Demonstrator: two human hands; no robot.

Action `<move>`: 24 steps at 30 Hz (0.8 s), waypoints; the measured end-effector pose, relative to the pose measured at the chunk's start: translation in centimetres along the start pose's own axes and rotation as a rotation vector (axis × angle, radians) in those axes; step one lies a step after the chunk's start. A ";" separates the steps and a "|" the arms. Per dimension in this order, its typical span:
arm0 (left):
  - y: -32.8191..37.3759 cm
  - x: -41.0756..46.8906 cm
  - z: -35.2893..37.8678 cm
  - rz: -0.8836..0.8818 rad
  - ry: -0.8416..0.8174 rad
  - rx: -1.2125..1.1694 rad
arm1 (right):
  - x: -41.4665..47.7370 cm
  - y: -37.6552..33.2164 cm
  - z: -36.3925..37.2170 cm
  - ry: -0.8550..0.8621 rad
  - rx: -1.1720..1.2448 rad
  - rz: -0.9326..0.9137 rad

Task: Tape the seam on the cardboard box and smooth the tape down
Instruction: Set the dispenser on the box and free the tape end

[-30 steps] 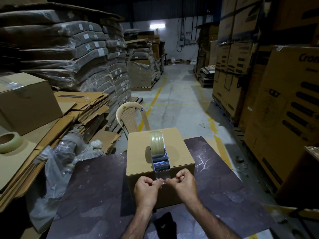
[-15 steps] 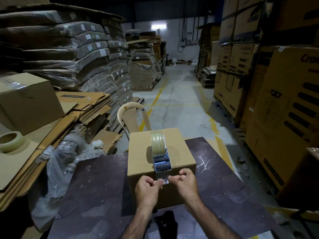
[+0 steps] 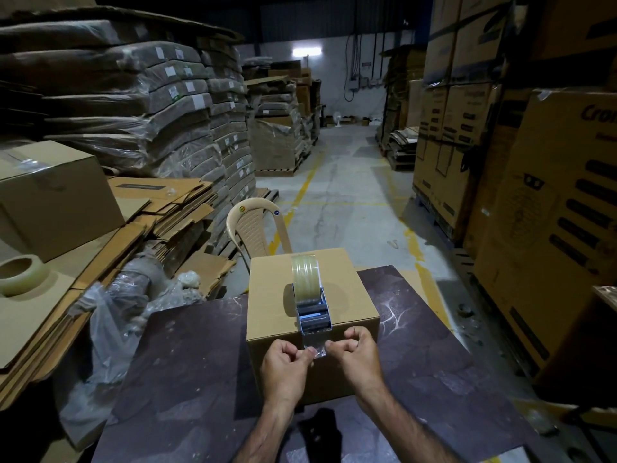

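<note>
While both hands pinch the tape end (image 3: 315, 348) at the near top edge of the box (image 3: 310, 297), the dispenser (image 3: 310, 300) sits on the lid. Box is on the dark table (image 3: 187, 372), near its far edge. Dispenser long axis runs near-to-far along the lid's centre line; roll end faces away, cutter end faces the person. Left hand (image 3: 287, 369) is closed, thumb and fingers gripping the tape's left corner. Right hand (image 3: 359, 357) is closed the same way on the right corner. Tape strip hangs just over the front face. Spare roll (image 3: 21, 275) lies on flat cardboard, well left.
</note>
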State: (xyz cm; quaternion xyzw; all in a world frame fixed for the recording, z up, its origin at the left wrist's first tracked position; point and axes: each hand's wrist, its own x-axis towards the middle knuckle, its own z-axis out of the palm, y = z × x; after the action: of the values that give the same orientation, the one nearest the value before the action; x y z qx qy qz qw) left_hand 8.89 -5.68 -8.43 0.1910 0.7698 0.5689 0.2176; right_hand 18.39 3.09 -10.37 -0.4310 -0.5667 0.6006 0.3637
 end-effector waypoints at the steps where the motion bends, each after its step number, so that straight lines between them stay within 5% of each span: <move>1: 0.1 0.0 0.0 0.001 -0.005 0.004 | 0.0 0.0 0.0 -0.004 -0.003 0.001; 24: 0.7 0.0 0.3 0.078 0.060 0.027 | -0.2 -1.0 0.0 -0.073 -0.042 -0.011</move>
State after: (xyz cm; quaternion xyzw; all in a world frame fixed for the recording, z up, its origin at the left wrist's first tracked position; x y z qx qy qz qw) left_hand 9.08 -5.27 -7.82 0.2065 0.7757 0.5718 0.1694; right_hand 18.45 3.04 -9.38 -0.4131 -0.5946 0.6019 0.3369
